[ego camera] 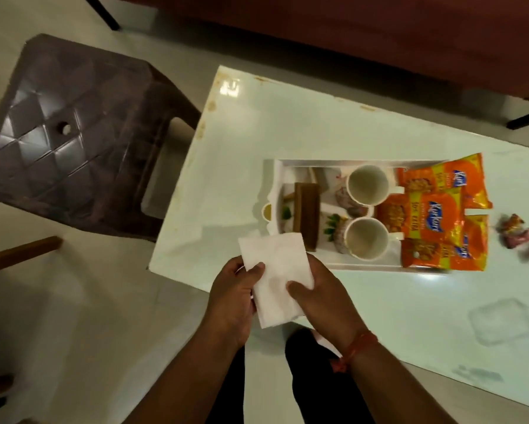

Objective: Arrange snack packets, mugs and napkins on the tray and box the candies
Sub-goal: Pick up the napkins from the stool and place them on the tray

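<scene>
**Both hands hold a white napkin**

The left hand and right hand each pinch the napkin, thumbs on top, fingers hidden beneath it. It hangs over the table's near edge, just short of the tray. On the tray sit two mugs and three orange snack packets. Candies lie blurred, partly cut off, at the right.

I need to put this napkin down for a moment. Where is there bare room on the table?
The table is bare on its far left part, between the tray and the stool, and along the near edge between the tray and the clear box. Inside the tray it is crowded: mugs, snack packets. The candies lie right of it.
</scene>
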`<action>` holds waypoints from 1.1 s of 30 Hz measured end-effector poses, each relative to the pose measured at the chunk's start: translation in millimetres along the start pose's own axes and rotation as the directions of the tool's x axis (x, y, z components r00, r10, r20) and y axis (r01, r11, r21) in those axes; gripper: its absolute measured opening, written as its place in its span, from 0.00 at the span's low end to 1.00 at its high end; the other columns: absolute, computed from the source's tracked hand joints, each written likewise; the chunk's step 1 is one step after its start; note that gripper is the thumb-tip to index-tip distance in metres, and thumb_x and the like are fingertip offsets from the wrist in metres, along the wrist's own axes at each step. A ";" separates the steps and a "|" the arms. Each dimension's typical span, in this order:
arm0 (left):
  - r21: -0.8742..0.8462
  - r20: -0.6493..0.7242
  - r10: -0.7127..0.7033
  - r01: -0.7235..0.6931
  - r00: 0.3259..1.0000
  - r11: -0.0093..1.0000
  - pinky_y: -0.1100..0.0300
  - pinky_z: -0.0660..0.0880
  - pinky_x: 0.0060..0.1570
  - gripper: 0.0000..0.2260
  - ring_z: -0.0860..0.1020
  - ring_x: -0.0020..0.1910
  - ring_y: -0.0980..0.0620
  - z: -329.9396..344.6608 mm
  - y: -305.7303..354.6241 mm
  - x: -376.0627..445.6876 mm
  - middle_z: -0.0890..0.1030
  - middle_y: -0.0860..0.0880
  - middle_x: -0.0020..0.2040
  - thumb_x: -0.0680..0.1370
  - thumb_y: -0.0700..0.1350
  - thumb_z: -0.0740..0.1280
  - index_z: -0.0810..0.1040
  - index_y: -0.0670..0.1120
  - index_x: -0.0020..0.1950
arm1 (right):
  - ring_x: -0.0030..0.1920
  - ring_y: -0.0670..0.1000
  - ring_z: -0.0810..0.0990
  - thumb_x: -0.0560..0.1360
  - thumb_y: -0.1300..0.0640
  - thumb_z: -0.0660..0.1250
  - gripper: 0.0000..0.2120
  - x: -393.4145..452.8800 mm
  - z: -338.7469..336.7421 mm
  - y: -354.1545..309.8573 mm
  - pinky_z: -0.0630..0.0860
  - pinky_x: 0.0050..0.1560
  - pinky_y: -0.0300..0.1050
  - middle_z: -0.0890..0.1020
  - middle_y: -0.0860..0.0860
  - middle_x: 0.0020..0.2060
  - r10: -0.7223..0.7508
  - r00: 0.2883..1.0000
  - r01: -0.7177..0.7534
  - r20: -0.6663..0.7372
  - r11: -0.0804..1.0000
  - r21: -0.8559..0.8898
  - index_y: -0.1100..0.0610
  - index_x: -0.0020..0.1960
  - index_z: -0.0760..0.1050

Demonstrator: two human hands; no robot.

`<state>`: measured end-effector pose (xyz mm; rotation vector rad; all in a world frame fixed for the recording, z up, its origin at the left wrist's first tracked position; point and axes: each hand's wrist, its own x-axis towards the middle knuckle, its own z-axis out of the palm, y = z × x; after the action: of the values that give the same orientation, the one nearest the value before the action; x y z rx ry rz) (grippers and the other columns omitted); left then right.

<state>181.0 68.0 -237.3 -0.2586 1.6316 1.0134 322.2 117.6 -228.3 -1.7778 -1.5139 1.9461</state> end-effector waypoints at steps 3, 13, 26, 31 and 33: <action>0.050 0.010 0.037 -0.038 0.999 0.998 0.41 0.80 0.52 0.09 0.83 0.53 0.43 18.9 -15.3 -11.7 0.85 0.46 0.54 0.78 0.38 0.68 0.78 0.46 0.57 | 0.55 0.47 0.79 0.76 0.53 0.63 0.26 -10.9 -20.8 10.0 0.74 0.51 0.39 0.80 0.42 0.60 -0.115 0.990 0.091 -0.087 0.965 -0.246 0.38 0.72 0.63; 0.052 0.038 -0.028 0.026 0.999 0.998 0.42 0.77 0.60 0.11 0.82 0.56 0.42 43.6 -35.6 -32.7 0.84 0.44 0.56 0.81 0.40 0.62 0.79 0.45 0.62 | 0.44 0.53 0.80 0.73 0.58 0.71 0.23 -39.1 -19.5 33.8 0.81 0.43 0.47 0.82 0.52 0.48 -0.555 0.829 0.423 0.076 0.532 -0.733 0.53 0.68 0.74; -0.080 0.136 -0.232 0.244 0.963 0.966 0.45 0.79 0.54 0.13 0.81 0.54 0.39 37.2 -20.7 -30.2 0.82 0.39 0.57 0.81 0.43 0.60 0.79 0.42 0.62 | 0.43 0.54 0.75 0.73 0.52 0.67 0.21 -37.5 -22.7 33.1 0.75 0.45 0.49 0.81 0.50 0.47 -0.694 0.647 0.607 0.317 0.217 -0.765 0.53 0.65 0.72; -0.126 0.166 -0.317 0.339 0.934 0.932 0.45 0.77 0.59 0.18 0.80 0.58 0.38 35.1 -12.1 -26.5 0.81 0.38 0.59 0.81 0.50 0.63 0.77 0.39 0.64 | 0.44 0.55 0.75 0.76 0.51 0.60 0.19 -36.6 -19.2 28.2 0.74 0.47 0.50 0.81 0.50 0.46 -0.700 0.630 0.644 0.336 0.229 -0.730 0.53 0.66 0.70; -0.113 0.165 -0.310 0.330 0.937 0.937 0.44 0.77 0.59 0.22 0.80 0.59 0.39 33.8 -10.7 -23.0 0.81 0.40 0.60 0.78 0.56 0.65 0.78 0.41 0.64 | 0.44 0.55 0.75 0.76 0.52 0.59 0.20 -36.8 -16.5 26.2 0.74 0.49 0.51 0.81 0.50 0.46 -0.680 0.642 0.641 0.354 0.222 -0.735 0.53 0.67 0.71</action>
<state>219.0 78.3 -221.7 -0.5167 1.3360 0.8731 360.4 90.3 -218.0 -0.8616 -2.8210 0.7223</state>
